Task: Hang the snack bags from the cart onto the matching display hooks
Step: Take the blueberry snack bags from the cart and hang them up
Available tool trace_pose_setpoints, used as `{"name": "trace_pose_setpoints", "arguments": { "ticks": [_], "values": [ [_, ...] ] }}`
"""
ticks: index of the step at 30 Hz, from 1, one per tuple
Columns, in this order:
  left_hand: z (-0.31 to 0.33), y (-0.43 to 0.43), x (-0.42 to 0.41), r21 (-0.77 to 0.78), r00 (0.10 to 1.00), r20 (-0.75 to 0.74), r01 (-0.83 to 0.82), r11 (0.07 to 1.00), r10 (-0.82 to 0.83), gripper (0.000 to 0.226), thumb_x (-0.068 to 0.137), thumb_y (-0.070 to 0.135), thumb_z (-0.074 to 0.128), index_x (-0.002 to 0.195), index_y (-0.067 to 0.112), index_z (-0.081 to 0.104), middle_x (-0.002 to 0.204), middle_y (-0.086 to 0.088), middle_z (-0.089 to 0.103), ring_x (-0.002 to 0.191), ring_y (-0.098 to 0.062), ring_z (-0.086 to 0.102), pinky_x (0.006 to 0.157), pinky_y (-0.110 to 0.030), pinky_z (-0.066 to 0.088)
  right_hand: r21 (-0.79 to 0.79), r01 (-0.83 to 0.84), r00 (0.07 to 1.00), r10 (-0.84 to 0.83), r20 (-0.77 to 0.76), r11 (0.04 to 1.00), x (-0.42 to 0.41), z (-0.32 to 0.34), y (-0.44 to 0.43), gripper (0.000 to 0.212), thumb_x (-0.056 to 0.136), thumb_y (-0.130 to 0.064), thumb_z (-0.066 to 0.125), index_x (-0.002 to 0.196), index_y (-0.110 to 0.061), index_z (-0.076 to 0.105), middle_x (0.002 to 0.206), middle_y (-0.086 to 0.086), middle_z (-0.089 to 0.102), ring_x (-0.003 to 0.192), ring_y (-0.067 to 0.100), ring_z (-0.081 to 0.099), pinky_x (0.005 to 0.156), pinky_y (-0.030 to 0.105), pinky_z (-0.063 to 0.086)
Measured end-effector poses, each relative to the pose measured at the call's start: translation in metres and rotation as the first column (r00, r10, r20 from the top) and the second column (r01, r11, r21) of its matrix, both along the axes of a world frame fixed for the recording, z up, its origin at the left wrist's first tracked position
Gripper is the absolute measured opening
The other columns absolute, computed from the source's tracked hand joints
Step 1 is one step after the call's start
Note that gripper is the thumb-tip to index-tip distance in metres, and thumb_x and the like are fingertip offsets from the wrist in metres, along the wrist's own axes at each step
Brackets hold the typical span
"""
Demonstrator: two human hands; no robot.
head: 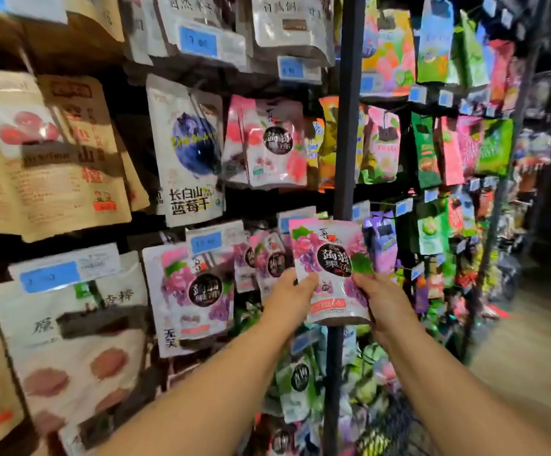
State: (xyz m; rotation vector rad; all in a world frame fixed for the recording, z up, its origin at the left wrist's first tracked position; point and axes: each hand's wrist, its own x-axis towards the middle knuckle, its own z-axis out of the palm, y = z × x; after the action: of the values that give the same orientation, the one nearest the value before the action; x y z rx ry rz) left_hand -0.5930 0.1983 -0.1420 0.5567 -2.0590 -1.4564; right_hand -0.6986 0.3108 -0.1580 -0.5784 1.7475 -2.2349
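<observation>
While both hands grip it, the grape bag (330, 268) (pink-purple, glossy) stands upright.

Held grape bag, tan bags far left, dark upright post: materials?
Grape bag: glossy plastic film, likely; sheen and soft creases. Tan bags: matte kraft-paper look, no shine. Upright post: probably painted metal; dark, smooth, straight.

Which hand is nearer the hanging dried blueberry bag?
Left. The left hand grips the left edge of the grape jelly bag, below and right of the blueberry bag; the right hand grips the opposite edge, farther right.
</observation>
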Motion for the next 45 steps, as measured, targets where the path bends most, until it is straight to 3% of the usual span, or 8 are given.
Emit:
{"name": "trace_pose_setpoints", "arguments": {
  "ticks": [10, 13, 24, 30, 38, 41, 43, 45],
  "values": [
    [-0.217, 0.049, 0.027, -0.041, 0.689, 0.657, 0.438, 0.898, -0.306, 0.026, 0.085, 0.035, 0.048, 0.075, 0.013, 0.057, 0.087, -0.016, 0.060, 0.092, -0.034, 0.060, 0.066, -0.024, 0.036, 0.442, 0.150, 0.962, -0.234, 0.142, 0.884, -0.006, -0.200, 0.145, 0.018, 0.095, -0.009, 0.058, 0.083, 0.002, 0.065, 0.082, 0.027, 0.068, 0.075, 0.030, 0.060, 0.069, 0.039, 0.044],
    [-0.257, 0.057, 0.037, -0.087, 0.525, 0.819, 0.516, 0.852, -0.234, 0.034, 0.090, 0.039, 0.052, 0.116, 0.021, 0.064, 0.120, -0.007, 0.061, 0.115, -0.027, 0.057, 0.088, -0.025, 0.044, 0.561, 0.153, 0.933, -0.306, 0.189, 0.813, -0.011, -0.247, 0.176, 0.014, 0.094, -0.013, 0.061, 0.088, -0.002, 0.067, 0.089, 0.027, 0.071, 0.081, 0.042, 0.067, 0.077, 0.051, 0.052],
    [-0.302, 0.080, 0.010, -0.286, 0.395, 0.914, 0.792, 0.539, -0.095, 0.052, 0.101, 0.049, 0.031, 0.150, 0.035, 0.022, 0.161, 0.005, 0.010, 0.147, -0.026, 0.007, 0.116, -0.051, 0.020, 0.733, 0.205, 0.869, -0.465, 0.168, 0.648, 0.005, -0.283, 0.207, 0.018, 0.098, -0.018, 0.054, 0.089, -0.004, 0.059, 0.073, 0.014, 0.059, 0.060, 0.023, 0.048, 0.056, 0.030, 0.036],
    [-0.311, 0.074, -0.004, -0.370, 0.408, 0.910, 0.883, 0.289, -0.079, 0.045, 0.101, 0.046, 0.033, 0.138, 0.022, 0.043, 0.144, -0.002, 0.041, 0.144, -0.023, 0.019, 0.118, -0.056, -0.001, 0.718, -0.011, 0.826, -0.398, 0.398, 0.696, 0.009, -0.301, 0.216, 0.021, 0.099, -0.008, 0.050, 0.080, 0.000, 0.057, 0.065, 0.011, 0.057, 0.058, 0.023, 0.051, 0.055, 0.029, 0.040],
    [-0.317, 0.060, 0.013, -0.365, 0.418, 0.904, 0.865, 0.344, -0.092, 0.049, 0.095, 0.057, 0.040, 0.127, 0.021, 0.052, 0.129, -0.003, 0.051, 0.130, -0.024, 0.038, 0.119, -0.047, 0.008, 0.770, -0.170, 0.926, -0.167, 0.338, 0.615, -0.005, -0.283, 0.172, 0.012, 0.095, -0.025, 0.057, 0.084, -0.022, 0.059, 0.089, 0.009, 0.064, 0.082, 0.025, 0.060, 0.084, 0.045, 0.052],
    [-0.316, 0.051, 0.027, -0.360, 0.415, 0.906, 0.858, 0.366, -0.082, 0.052, 0.092, 0.060, 0.043, 0.125, 0.022, 0.055, 0.126, -0.004, 0.053, 0.127, -0.024, 0.042, 0.119, -0.046, 0.013, 0.733, -0.224, 0.953, -0.014, 0.304, 0.643, -0.005, -0.261, 0.130, 0.022, 0.094, -0.027, 0.056, 0.079, -0.010, 0.056, 0.085, 0.017, 0.056, 0.079, 0.019, 0.043, 0.073, 0.036, 0.041],
    [-0.316, 0.044, 0.036, -0.350, 0.418, 0.904, 0.842, 0.411, -0.086, 0.051, 0.090, 0.062, 0.045, 0.123, 0.025, 0.058, 0.123, -0.002, 0.055, 0.125, -0.023, 0.044, 0.118, -0.045, 0.015, 0.708, -0.264, 0.953, 0.064, 0.296, 0.655, -0.004, -0.246, 0.102, 0.026, 0.096, -0.030, 0.055, 0.092, -0.005, 0.061, 0.095, 0.026, 0.060, 0.105, 0.051, 0.058, 0.069, 0.034, 0.040],
    [-0.315, 0.038, 0.042, -0.353, 0.435, 0.896, 0.816, 0.458, -0.084, 0.052, 0.088, 0.063, 0.047, 0.122, 0.026, 0.060, 0.122, -0.001, 0.056, 0.122, -0.023, 0.046, 0.116, -0.043, 0.020, 0.683, -0.286, 0.954, 0.133, 0.269, 0.672, 0.001, -0.234, 0.077, 0.019, 0.096, -0.032, 0.056, 0.096, -0.016, 0.066, 0.107, 0.015, 0.068, 0.100, 0.037, 0.065, 0.072, 0.038, 0.048]
  ]
}}
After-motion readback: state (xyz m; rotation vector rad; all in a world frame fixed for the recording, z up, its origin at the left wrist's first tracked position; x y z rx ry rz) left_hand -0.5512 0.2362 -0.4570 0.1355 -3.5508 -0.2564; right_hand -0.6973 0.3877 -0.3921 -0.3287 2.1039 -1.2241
